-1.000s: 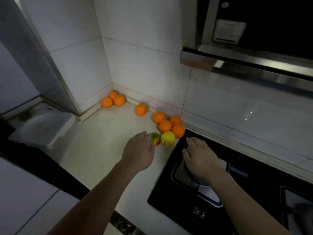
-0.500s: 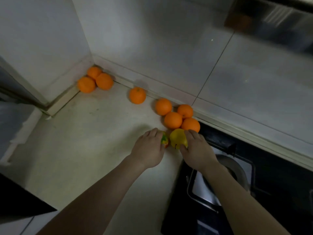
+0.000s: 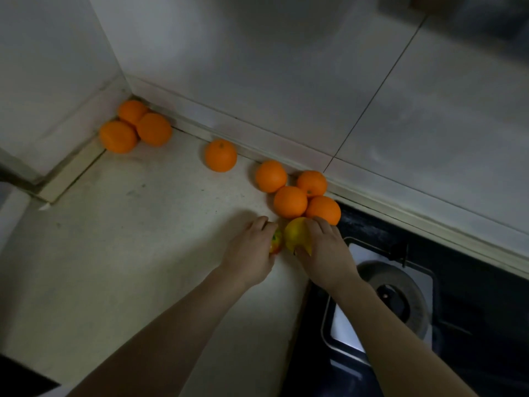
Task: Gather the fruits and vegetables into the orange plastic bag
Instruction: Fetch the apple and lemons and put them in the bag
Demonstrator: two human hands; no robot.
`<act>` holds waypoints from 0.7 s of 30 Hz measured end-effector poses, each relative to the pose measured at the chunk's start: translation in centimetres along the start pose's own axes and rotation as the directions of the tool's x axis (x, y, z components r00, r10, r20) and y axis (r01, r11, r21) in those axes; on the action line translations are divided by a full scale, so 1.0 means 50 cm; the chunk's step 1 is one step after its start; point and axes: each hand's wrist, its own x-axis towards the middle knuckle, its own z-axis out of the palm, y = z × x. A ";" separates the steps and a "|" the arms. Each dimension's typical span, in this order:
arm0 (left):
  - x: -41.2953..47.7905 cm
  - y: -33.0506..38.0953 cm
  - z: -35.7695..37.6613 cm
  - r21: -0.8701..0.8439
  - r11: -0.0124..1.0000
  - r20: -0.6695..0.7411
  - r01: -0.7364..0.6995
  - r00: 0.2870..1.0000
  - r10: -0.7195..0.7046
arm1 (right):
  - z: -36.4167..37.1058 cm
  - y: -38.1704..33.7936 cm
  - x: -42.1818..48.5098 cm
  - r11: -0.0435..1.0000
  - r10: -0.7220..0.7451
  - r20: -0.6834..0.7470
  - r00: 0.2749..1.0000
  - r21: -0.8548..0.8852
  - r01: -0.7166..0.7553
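My left hand (image 3: 252,252) curls round a small red-and-green fruit (image 3: 276,244), mostly hidden under the fingers. My right hand (image 3: 325,250) grips a yellow fruit (image 3: 297,235) right beside it, fingers over the top and thumb below. Just behind them lies a cluster of several oranges (image 3: 290,202) against the wall base. A single orange (image 3: 220,155) sits further left, and three oranges (image 3: 154,129) fill the corner. No orange plastic bag is in view.
The pale countertop (image 3: 128,239) runs left to a tiled corner wall (image 3: 257,67). A black gas hob (image 3: 472,310) with a round burner (image 3: 396,296) lies directly right of my hands. The counter's front edge (image 3: 25,376) is at lower left.
The camera has tilted down and closer to the counter. My right hand left the hob and closed on the yellow fruit; my left hand closed over the small red-green fruit.
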 end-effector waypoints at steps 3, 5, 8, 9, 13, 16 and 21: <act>0.002 -0.007 0.000 -0.005 1.000 -0.010 -0.005 1.000 0.005 | 0.007 -0.003 0.001 1.000 -0.008 -0.035 0.999 0.000 0.008; -0.001 -0.011 -0.002 -0.018 1.000 -0.018 -0.007 1.000 0.006 | 0.010 -0.005 -0.002 1.000 -0.005 -0.044 0.999 -0.002 0.005; -0.011 -0.010 -0.017 -0.037 0.999 -0.030 -0.005 1.000 0.004 | 0.003 -0.013 -0.015 1.000 -0.012 -0.059 0.998 -0.007 0.011; -0.017 -0.008 -0.024 -0.039 0.999 -0.041 -0.005 0.999 0.004 | -0.002 -0.018 -0.022 1.000 -0.018 -0.060 0.998 -0.010 0.017; -0.052 0.012 -0.061 -0.041 0.999 -0.070 0.001 0.998 -0.004 | -0.030 -0.037 -0.059 0.999 -0.044 -0.072 0.996 -0.022 0.042; -0.087 0.036 -0.086 -0.037 0.999 -0.115 -0.012 0.993 0.008 | -0.061 -0.045 -0.102 0.998 -0.058 -0.097 0.994 -0.020 0.057; -0.172 0.110 -0.114 -0.068 0.997 -0.201 -0.042 0.979 0.028 | -0.120 -0.042 -0.222 0.994 -0.109 -0.156 0.982 -0.014 0.108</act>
